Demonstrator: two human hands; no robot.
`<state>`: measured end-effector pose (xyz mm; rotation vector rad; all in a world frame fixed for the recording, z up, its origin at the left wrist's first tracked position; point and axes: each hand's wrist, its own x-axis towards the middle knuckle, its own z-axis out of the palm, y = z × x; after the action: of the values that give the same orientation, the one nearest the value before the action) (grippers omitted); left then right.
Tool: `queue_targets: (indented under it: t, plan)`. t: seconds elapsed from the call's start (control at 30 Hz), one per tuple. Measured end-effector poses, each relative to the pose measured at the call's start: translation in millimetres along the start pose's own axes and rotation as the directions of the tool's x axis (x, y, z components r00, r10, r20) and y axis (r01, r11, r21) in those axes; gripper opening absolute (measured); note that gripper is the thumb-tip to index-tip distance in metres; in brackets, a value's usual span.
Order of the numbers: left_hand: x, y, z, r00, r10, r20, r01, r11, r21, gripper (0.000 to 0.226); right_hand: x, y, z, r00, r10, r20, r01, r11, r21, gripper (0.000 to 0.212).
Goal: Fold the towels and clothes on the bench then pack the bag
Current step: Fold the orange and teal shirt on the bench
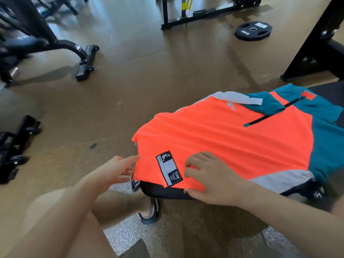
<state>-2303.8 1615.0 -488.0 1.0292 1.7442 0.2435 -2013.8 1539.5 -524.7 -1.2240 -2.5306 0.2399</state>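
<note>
Two hands, left hand [119,169], right hand [208,180], smoothing orange mesh jersey [223,138], padded bench [167,191]

A gym is shown. A black weight plate [253,31] marked 10KG is laid flat on the brown rubber floor [149,71]. Black steel machine frames [195,13] are seen behind, and a wheeled equipment base [86,62] is placed at the left.

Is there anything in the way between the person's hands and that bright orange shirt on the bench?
Nothing visible. The right hand already rests on the orange shirt near its hem, and the left hand reaches its corner edge with open fingers.
</note>
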Motion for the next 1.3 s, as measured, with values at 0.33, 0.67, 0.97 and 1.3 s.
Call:
queue_targets:
  t: [0.33, 0.67, 0.97, 1.3]
  plan:
    - [-55.8, -39.2, 62.8, 0.919, 0.168, -0.356, -0.279, 0.917, -0.286, 0.021, -12.9, -6.1, 10.1, 0.957, 0.278, -0.082, -0.257, 0.946, 0.199, 0.019]
    - [-66.0, -22.4, 155.8, 0.993, 0.093, 0.079, 0.012, 0.574, -0.819, 0.020, 2.3, 8.0, -17.2, 0.704, 0.709, 0.046, -0.506, 0.455, 0.733, 0.034]
    - [-48.4, 26.5, 155.5, 0.968, 0.243, -0.067, -0.190, 0.529, -0.827, 0.060, 6.2, 18.3, -12.9, 0.686, 0.719, 0.112, -0.491, 0.343, 0.801, 0.037]
    - [-61.5, -0.4, 103.7, 0.982, 0.095, -0.165, -0.179, 0.752, -0.634, 0.031, 2.4, 19.0, -16.9, 0.789, 0.614, 0.003, -0.471, 0.602, 0.645, 0.023]
